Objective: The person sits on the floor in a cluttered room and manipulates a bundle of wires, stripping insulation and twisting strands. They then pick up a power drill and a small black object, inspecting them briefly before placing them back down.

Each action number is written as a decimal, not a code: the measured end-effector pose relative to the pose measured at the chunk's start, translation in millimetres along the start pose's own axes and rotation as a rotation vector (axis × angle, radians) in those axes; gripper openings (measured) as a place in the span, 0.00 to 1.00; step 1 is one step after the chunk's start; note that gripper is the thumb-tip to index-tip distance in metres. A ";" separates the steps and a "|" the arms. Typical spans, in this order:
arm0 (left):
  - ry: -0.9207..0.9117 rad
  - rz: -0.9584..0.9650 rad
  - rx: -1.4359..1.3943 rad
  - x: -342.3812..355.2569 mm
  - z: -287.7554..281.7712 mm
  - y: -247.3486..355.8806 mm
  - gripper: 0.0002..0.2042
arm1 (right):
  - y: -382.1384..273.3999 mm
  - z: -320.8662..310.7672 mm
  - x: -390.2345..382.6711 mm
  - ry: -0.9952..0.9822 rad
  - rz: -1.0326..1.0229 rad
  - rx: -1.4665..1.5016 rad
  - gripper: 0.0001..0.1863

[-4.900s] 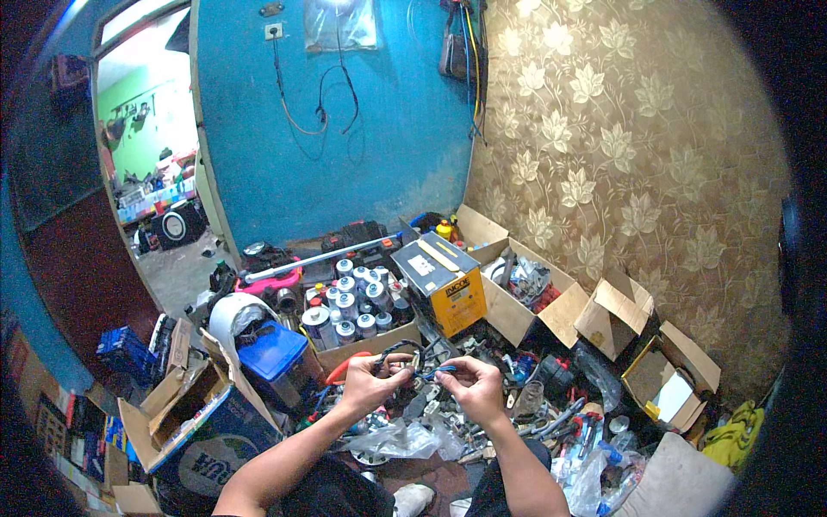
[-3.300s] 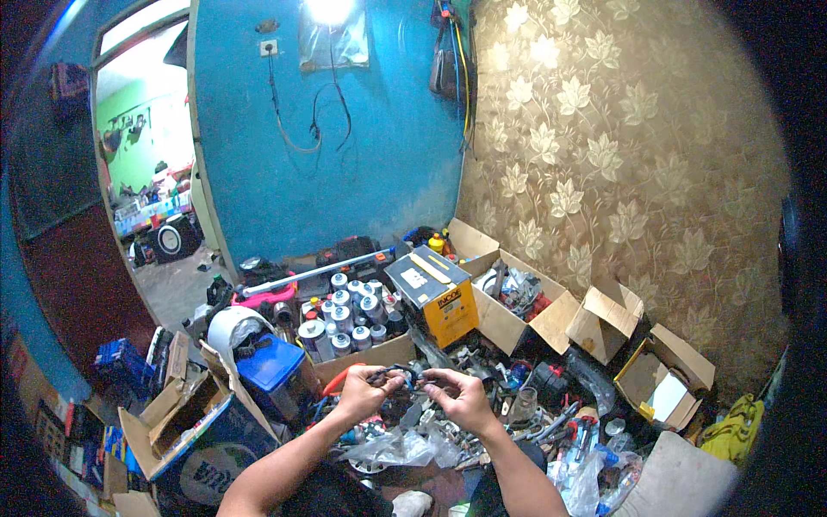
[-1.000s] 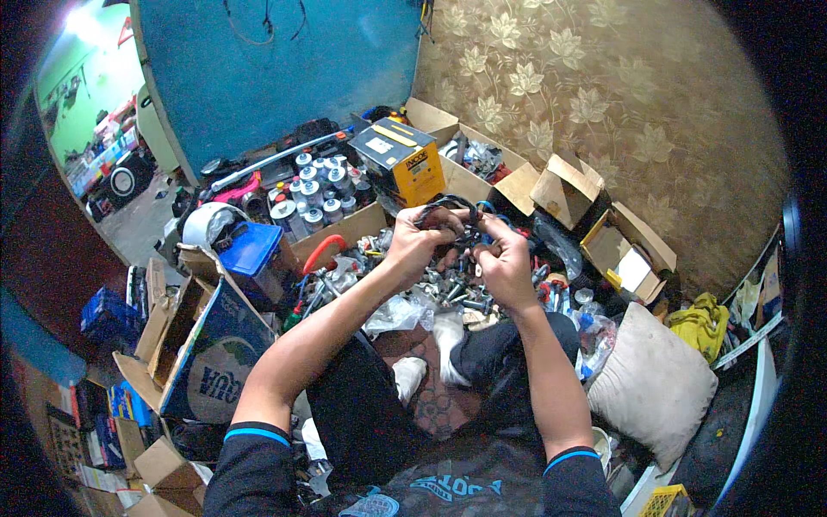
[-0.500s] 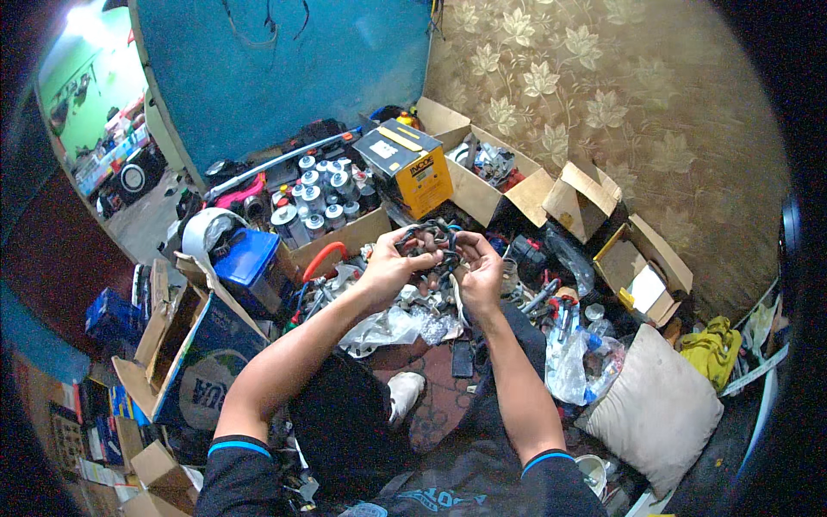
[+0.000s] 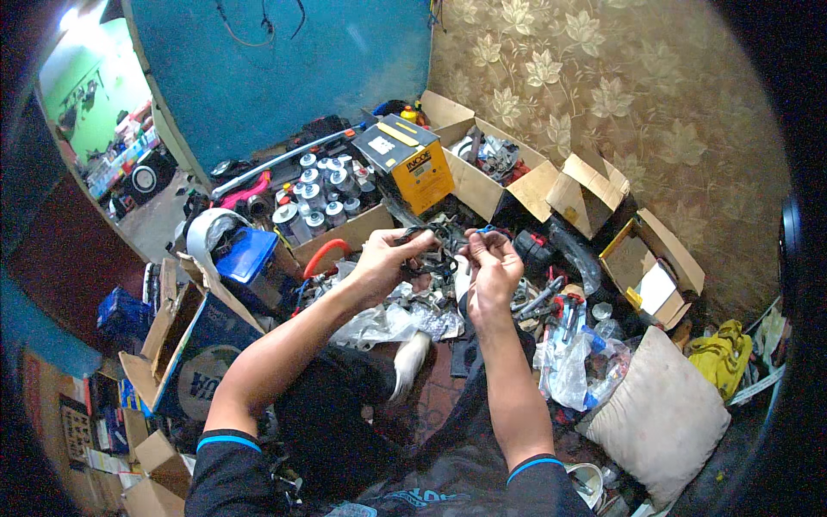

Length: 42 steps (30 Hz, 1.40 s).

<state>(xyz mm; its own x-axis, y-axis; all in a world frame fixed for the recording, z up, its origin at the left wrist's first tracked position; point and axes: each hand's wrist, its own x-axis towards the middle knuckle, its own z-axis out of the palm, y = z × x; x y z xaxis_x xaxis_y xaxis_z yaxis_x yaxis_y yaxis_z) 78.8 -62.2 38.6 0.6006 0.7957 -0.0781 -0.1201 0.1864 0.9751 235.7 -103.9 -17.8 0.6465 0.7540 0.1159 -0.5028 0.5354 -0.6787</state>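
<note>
We see the left hand (image 5: 377, 265) and the right hand (image 5: 493, 274) held a little farther apart than in the frame just before, so the gap between their fingertips has widened. The left grip pinches a thin black flexible cable (image 5: 440, 233) between thumb and forefinger, up in front of us; the right grip is pressed together around a thin bright-blue wire (image 5: 484, 230), which pokes out above the fingers

From the left, we have a box lid of smooth blue plastic (image 5: 244, 252), rounded pale canisters (image 5: 313, 196) packed upright, a curved orange-red piece (image 5: 326, 251), a crinkled clear plastic bag (image 5: 372, 326), a square-edged yellow-and-black carton (image 5: 422, 177) and a soft off-white fabric cushion (image 5: 663, 422)

For edges, the canisters' brown cardboard box wall (image 5: 349, 234) ends just beyond our left hand, while small mixed parts crowd the background under both hands. Lower down, between our dark-trousered legs, a strip of reddish-brown patterned floor (image 5: 436, 389) shows
</note>
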 end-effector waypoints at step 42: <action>0.397 0.827 0.698 27.3 -46.1 -75.9 0.14 | 20.6 1.5 -14.2 -0.501 0.478 -0.175 0.29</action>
<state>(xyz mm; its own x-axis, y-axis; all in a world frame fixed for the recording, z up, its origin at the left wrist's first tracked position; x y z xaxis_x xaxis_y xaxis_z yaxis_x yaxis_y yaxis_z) 67.8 -28.0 -47.1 0.2359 0.6744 0.6996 0.1771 -0.7377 0.6515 215.4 -103.0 -32.4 0.0153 0.9976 0.0671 -0.5385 0.0648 -0.8402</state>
